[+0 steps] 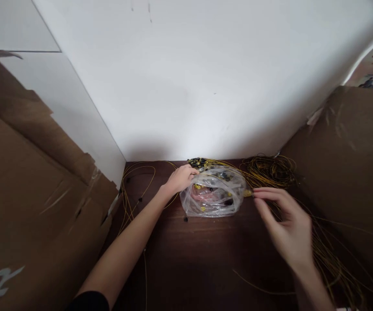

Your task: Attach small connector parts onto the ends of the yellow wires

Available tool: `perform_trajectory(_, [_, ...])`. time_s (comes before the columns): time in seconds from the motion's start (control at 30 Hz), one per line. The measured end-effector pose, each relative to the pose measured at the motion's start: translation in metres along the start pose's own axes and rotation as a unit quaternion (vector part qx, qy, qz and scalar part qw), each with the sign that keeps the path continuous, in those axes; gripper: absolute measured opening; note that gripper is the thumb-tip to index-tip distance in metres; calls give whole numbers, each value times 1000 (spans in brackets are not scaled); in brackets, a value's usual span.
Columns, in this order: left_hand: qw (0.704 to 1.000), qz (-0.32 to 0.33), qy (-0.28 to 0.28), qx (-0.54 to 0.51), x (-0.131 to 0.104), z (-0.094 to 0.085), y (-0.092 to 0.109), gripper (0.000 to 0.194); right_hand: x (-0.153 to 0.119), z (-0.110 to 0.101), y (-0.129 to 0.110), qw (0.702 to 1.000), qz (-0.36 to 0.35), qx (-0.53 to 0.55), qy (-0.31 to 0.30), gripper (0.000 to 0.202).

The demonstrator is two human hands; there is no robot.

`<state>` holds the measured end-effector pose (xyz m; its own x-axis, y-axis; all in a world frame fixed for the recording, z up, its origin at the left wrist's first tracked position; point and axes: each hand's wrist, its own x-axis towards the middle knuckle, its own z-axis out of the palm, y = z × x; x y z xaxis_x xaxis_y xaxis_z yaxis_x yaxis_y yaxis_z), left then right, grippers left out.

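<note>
While we look down: plastic bag (213, 194) is our landmark
Left hand (180, 178): grips bag's left rim
Right hand (286, 224): fingers together, empty, just right of bag
Nearer: left

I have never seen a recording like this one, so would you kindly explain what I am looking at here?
There is no machine here: a person wears a camera on the head, looking forward and down at their own two bare hands. The single picture comes from that camera.

They work at a dark wooden table set against a white wall, with brown cardboard on both sides.

The left hand rests on the rim of a clear plastic bag that holds small yellow and black parts. The right hand is open beside the bag, its fingers pointing at a small yellow piece near the bag's edge. Thin yellow wires lie coiled and spread over the table.
</note>
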<state>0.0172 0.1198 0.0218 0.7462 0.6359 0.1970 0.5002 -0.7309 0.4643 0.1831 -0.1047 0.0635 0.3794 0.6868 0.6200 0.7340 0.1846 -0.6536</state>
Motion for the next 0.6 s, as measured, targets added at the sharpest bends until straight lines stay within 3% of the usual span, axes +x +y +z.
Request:
perform_trajectory(0.1, [1000,1,13,22,-8,0,-1,28,10,27,-24,990,-57,41,-126,11])
perform_trajectory(0.2, [999,15,37,15,-18,-9,-3,27,11,36,-48,970,-109,105,-188,17])
perform_trajectory(0.3, [997,13,75,2,-32,-19,-7,26,7,25,-80,954,-146,171,-196,21])
perform_trajectory(0.43, [992,-47,116,12,-57,-25,-14,33,8,-1,-134,926,-178,256,-215,20])
perform_trajectory(0.5, [989,-84,117,17,-70,-25,-17,34,17,-10,-157,879,-247,252,-321,25])
perform_trajectory(0.6, [988,-110,111,17,-88,-26,-17,40,35,-11,-177,825,-346,239,-378,35])
